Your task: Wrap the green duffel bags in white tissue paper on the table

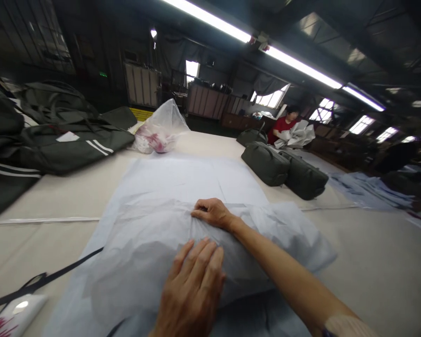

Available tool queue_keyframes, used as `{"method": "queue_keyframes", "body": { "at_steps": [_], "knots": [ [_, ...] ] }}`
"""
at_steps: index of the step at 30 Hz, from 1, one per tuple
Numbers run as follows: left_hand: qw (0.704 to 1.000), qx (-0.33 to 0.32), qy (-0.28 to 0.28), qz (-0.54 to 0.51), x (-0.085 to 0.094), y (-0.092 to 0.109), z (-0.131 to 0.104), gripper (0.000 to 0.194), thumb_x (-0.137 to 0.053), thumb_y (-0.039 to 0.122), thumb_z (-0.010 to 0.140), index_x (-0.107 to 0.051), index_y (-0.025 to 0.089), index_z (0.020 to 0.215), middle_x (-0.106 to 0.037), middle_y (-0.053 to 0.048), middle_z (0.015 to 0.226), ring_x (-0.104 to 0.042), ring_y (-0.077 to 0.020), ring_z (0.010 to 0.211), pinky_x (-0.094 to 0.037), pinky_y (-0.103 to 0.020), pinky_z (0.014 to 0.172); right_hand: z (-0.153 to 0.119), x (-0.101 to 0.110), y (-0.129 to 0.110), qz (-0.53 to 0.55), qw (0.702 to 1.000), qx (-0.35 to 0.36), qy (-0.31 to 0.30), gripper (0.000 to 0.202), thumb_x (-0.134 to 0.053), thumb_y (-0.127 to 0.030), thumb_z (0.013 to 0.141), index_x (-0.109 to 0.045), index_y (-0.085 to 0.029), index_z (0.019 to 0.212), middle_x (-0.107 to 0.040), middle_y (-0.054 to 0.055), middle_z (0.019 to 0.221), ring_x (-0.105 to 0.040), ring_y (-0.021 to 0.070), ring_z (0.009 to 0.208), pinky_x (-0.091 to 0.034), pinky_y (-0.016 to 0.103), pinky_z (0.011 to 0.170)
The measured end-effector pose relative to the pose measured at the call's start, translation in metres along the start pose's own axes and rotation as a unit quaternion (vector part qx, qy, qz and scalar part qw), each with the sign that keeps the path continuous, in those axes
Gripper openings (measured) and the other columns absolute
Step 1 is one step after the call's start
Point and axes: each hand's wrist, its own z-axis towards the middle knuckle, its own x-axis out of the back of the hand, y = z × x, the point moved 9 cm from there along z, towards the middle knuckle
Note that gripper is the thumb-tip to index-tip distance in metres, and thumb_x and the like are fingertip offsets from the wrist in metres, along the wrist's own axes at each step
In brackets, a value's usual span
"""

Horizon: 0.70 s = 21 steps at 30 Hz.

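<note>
The left hand, fingers straight and slightly apart, lies palm down on a white bundle, and just beyond it the right hand pinches a fold of the bundle, which rests on a pale sheet on the worktop, with dark bags beyond.

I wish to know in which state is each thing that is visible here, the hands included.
Left hand: fingers extended, resting on wrapping
Right hand: pinching wrapping
White wrapping: creased, bulging
Pale sheet: spread out, partly covered
Clear plastic bag: partly filled, top peaked
Dark bags at left: slack, overlapping
Dark bags at right: filled out
Ceiling lights: on
</note>
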Motion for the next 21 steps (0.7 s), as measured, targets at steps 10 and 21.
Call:
{"method": "queue_keyframes", "body": {
  "at_steps": [10, 21],
  "knots": [
    [0.986, 0.095, -0.12, 0.068, -0.09, -0.048, -0.004, 0.036, -0.044, 0.035, 0.097, -0.062, 0.017, 0.123, -0.065, -0.014, 0.126, -0.059, -0.0298, 0.118, -0.043, -0.049, 0.103, -0.015, 0.06, -0.018, -0.075, 0.989, -0.007, 0.129, 0.022, -0.067, -0.037, 0.088, -0.068, -0.021, 0.103, -0.071, 0.002, 0.096, -0.063, 0.0128, 0.077, -0.045, 0.026, 0.079],
    [0.969, 0.139, -0.18, 0.1, -0.093, -0.052, 0.004, 0.053, -0.024, 0.038, 0.099, -0.057, 0.009, 0.13, -0.057, -0.018, 0.136, -0.049, -0.0362, 0.129, -0.04, -0.061, 0.1, -0.11, 0.027, -0.002, -0.156, 0.985, -0.069, -0.038, 0.063, -0.038, -0.061, 0.096, -0.036, -0.027, 0.148, -0.033, 0.008, 0.156, -0.025, 0.028, 0.145, -0.018, 0.054, 0.118]
  ]
}}
